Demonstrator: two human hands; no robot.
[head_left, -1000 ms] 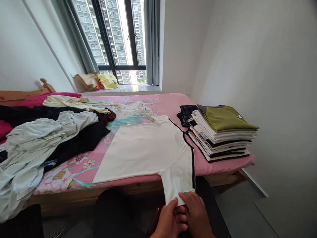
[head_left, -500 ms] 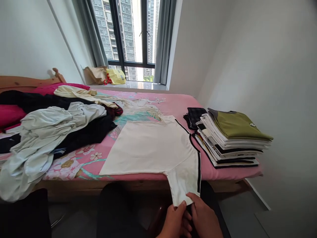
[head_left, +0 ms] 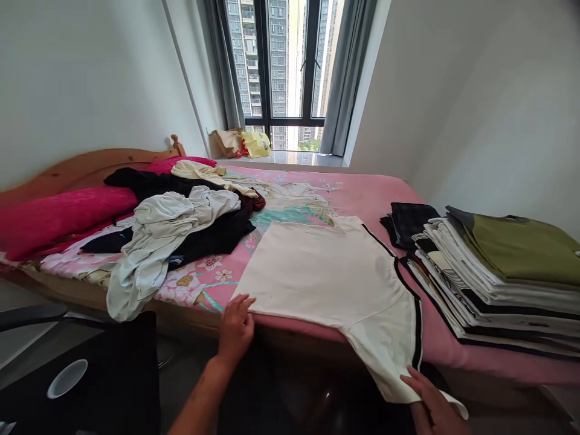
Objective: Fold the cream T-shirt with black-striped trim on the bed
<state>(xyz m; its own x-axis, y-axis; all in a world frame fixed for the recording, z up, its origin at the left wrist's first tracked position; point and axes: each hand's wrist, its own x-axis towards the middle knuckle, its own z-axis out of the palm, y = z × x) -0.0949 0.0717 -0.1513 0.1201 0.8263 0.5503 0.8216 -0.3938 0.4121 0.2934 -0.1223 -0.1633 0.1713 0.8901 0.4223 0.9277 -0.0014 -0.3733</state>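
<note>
A white T-shirt (head_left: 312,266) with a black stripe along its shoulder and collar lies spread flat on the bed, its near sleeve hanging past the edge. At the near corner of the hem is my left hand (head_left: 236,326), fingers curled and closed on the cloth. My right hand (head_left: 432,402) grips the end of the hanging sleeve, part of the cloth passing behind the fingers. The thumb side of my right hand is partly hidden by the sleeve.
To the right stands a tall stack of folded clothes (head_left: 498,284), an olive shirt on top, beside folded dark cloth (head_left: 410,220). A loose heap of clothes (head_left: 181,217) covers the left of the bed. A black chair (head_left: 113,374) bearing a white bowl (head_left: 67,379) is at lower left.
My left hand has left the sleeve and moved left to the hem corner. The right hand stays at the sleeve, which is drawn out further right. The view has turned left.
</note>
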